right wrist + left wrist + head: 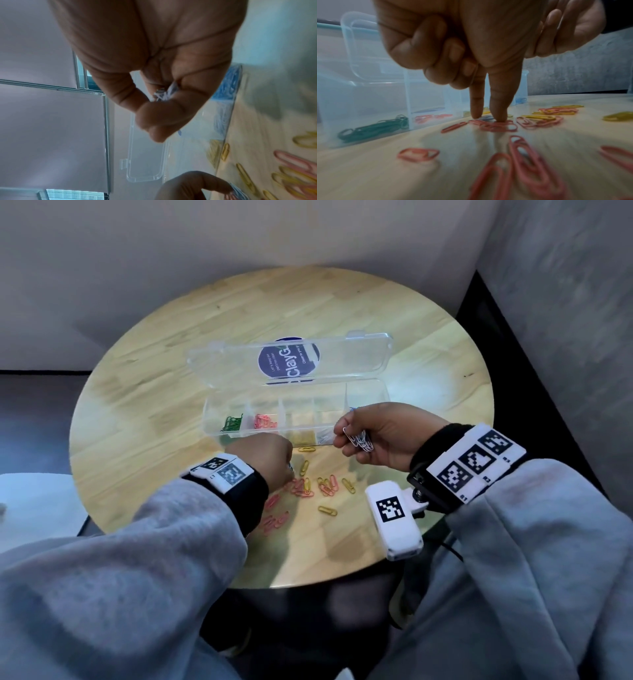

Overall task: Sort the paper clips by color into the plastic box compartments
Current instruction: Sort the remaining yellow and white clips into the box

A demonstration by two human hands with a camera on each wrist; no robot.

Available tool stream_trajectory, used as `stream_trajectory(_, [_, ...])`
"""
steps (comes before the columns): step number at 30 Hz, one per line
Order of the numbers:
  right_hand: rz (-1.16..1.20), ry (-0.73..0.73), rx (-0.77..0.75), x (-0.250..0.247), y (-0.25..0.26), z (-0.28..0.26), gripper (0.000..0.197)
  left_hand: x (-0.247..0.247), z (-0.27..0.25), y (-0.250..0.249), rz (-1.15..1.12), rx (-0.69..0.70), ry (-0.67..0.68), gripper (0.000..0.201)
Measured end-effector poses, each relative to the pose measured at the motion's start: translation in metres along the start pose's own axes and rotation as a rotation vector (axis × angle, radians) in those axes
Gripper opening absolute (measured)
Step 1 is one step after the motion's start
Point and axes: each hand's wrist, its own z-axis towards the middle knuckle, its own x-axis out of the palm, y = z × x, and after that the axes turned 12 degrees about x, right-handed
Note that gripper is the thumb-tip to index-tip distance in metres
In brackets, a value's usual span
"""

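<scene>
Head view: a round wooden table (pixel 239 313) stands in a corner, pale wall behind and grey wall to the right. On it lies a clear box (pixel 366 395) with its lid (pixel 352 354) swung back; a dark round sticker shows through the lid. The leftmost compartment holds green clips (pixel 231 422), the next pink clips (pixel 264 421); the yellow and pale contents further right are too faint to tell. Loose pink and yellow clips (pixel 320 486) lie scattered in front of the box. The left hand (pixel 260 457) reaches down among them. The right hand (pixel 380 433) hovers at the box's right end, fingers curled round a bunch of white clips (pixel 359 440).

Left wrist view: two fingers (pixel 499 102) press straight down on pink clips (pixel 496 125), the others curled in, gripping nothing. A blue clip (pixel 486 117) lies just behind the fingertips. Green clips (pixel 373 128) fill the nearest compartment.

Right wrist view: thumb and fingers pinch the white clips (pixel 164 93). Blue clips (pixel 226 86) lie in the end compartment.
</scene>
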Motion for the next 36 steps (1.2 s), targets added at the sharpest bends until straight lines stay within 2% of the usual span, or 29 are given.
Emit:
stream_trajectory(3, [-0.011, 0.002, -0.024, -0.001, 0.003, -0.002, 0.025, -0.002, -0.001, -0.001, -0.004, 0.01, 0.016, 0.02])
stream_trajectory(10, [0.02, -0.028, -0.058, -0.007, 0.008, -0.003, 0.02, -0.009, 0.0, 0.004, 0.073, 0.076, 0.066, 0.035])
stream_trajectory(18, [0.279, -0.062, -0.151, -0.02, 0.028, -0.001, 0.02, -0.008, 0.007, 0.006, 0.017, 0.075, 0.153, 0.019])
stream_trajectory(27, [0.147, -0.071, -0.099, -0.011, 0.029, 0.009, 0.021, -0.013, 0.014, 0.001, 0.013, 0.105, 0.291, 0.011])
stream_trajectory(36, [0.05, -0.098, -0.07, -0.003, 0.028, 0.014, 0.022, -0.009, 0.009, -0.001, -0.065, 0.09, 0.193, 0.015])
